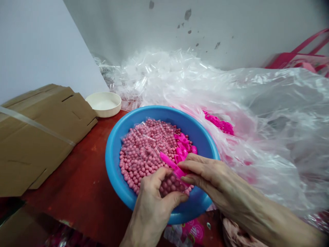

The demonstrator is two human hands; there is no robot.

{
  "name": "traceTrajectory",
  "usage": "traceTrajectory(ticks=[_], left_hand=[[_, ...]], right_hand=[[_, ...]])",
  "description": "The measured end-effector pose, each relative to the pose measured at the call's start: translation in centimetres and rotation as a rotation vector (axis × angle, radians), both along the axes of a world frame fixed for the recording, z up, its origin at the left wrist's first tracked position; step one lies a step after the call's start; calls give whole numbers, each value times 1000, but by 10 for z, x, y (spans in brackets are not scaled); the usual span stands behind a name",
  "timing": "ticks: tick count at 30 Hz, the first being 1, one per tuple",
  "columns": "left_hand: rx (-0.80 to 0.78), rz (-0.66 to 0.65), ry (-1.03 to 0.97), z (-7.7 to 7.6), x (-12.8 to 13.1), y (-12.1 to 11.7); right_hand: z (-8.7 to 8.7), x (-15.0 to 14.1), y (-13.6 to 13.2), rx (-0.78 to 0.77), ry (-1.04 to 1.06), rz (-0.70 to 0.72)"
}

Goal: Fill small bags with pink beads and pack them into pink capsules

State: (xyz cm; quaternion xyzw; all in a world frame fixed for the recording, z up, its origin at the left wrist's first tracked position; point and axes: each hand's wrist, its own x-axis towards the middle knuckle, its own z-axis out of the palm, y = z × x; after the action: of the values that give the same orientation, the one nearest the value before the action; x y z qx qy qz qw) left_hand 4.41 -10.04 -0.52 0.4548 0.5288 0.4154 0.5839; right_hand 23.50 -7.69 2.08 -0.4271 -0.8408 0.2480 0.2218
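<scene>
We have both hands close together over a blue plastic tub, the left hand low at its near rim and the right hand reaching in from the right. Between them they pinch a small clear bag just above a heap of pink beads. The bag's lower end looks plump with beads, and a bright pink plastic strip runs along its upper part (whether it sits inside the bag or only against it, we cannot quite tell).

We judge the bag light but slippery: thin film that gives easily, with round beads shifting inside. The surest hold looks to be at its flat upper edge, not around the rolling lower part. The strip seems light and fairly stiff.

Our left wrist is bent, with the thumb and fingers curled toward the bag, while our right fingers lie nearly straight across its top. Another clear bag rests on the beads, and more pink pieces lie beside them. The tub stands on a red table, near a flattened cardboard box and a white dish.
</scene>
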Motion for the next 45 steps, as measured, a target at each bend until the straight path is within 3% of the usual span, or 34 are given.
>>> traceTrajectory(ticks=[5, 10, 16, 24, 30, 38, 45], left_hand=[[-6, -20, 76, 5, 0, 1], [107, 21, 152, 2, 0, -2], [206, 25, 234, -4, -1, -6], [291, -117, 266, 3, -2, -4], [380, -82, 249, 6, -2, -3], [46, -10, 104, 4, 0, 1], [129, -25, 286, 9, 2, 2]], right_hand=[[5, -20, 4, 30, -68, -61], [10, -28, -2, 128, -59, -133], [23, -35, -2, 79, -105, -60], [2, -4, -10, 15, -33, 57], [13, -5, -17, 2, -27, 72], [18, -17, 12, -82, -77, 116], [38, -25, 23, -266, -157, 130]])
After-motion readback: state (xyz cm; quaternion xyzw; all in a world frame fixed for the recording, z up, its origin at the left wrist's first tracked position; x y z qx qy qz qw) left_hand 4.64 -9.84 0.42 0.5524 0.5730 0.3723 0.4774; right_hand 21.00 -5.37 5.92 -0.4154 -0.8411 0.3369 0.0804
